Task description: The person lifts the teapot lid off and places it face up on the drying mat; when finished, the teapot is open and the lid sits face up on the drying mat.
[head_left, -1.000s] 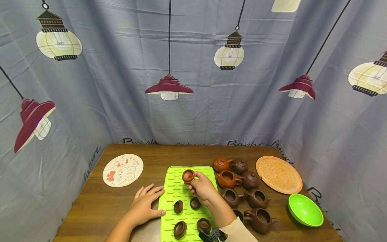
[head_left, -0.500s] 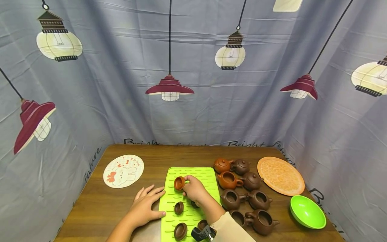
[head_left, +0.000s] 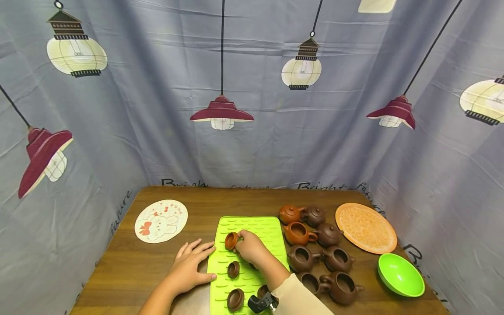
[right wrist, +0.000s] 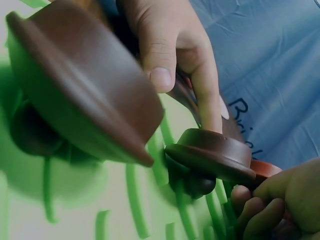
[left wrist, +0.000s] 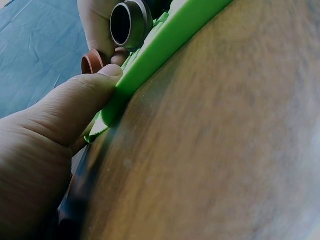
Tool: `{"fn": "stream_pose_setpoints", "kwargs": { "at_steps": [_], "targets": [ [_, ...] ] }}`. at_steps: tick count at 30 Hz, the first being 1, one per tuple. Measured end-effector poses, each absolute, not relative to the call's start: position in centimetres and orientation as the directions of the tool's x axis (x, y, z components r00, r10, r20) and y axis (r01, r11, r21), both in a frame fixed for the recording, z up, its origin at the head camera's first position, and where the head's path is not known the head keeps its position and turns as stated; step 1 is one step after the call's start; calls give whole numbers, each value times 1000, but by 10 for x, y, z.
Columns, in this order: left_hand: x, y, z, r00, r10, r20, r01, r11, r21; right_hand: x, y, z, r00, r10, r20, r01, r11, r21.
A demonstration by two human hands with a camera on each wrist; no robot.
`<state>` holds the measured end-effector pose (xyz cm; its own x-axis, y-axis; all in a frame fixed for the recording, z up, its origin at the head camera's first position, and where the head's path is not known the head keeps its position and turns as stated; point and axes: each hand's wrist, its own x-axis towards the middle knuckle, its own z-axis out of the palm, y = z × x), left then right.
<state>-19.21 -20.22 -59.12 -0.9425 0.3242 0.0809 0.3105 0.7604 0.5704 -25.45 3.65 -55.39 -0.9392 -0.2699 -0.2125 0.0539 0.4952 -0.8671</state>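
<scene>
My right hand (head_left: pixel 250 248) pinches an orange-brown teapot lid (head_left: pixel 231 241) at the left part of the green ridged mat (head_left: pixel 256 225). The lid is tipped, its hollow underside facing left. Fingers spread, my left hand (head_left: pixel 190 267) rests on the table with its fingertips and thumb at the mat's left edge. Nearer to me, dark brown teapot lids (head_left: pixel 233 270) lie underside up on the mat; another dark lid (head_left: pixel 235 299) is closer still. A further lid (head_left: pixel 262 292) is partly covered by the right wrist. In the right wrist view, a dark lid (right wrist: pixel 215 156) leans on its round knob.
Right of the mat stand several brown and orange teapots (head_left: pixel 299 233), some lidded, some lidless. Beyond them are an orange round mat (head_left: pixel 366 227) and a green bowl (head_left: pixel 400 275). A white rabbit-print round mat (head_left: pixel 161 221) lies at the left. A grey-blue curtain (head_left: pixel 252 157) surrounds the table.
My right hand has carried the orange-brown lid left and down toward the mat, turning it from face-up to tipped leftward. The left hand has stayed in place.
</scene>
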Motion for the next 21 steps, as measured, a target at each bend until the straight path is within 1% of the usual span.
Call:
{"fn": "stream_pose_setpoints", "kwargs": {
  "at_steps": [8,11,17,21],
  "targets": [
    [-190,-204,-593,-945,320,72,302,765,569,-251,38,-556,-939,-283,-194,17,526,-851],
    [-191,-203,-593,-943,325,70,305,760,574,-250,41,-555,-945,-261,-199,38,515,-857],
    [-192,-202,-590,-945,316,80,303,761,574,-250,46,-549,-952,-218,-214,102,432,-896],
    [-192,-201,-588,-945,317,74,301,764,571,-249,47,-549,-958,-200,-205,94,458,-884]
  ]
}}
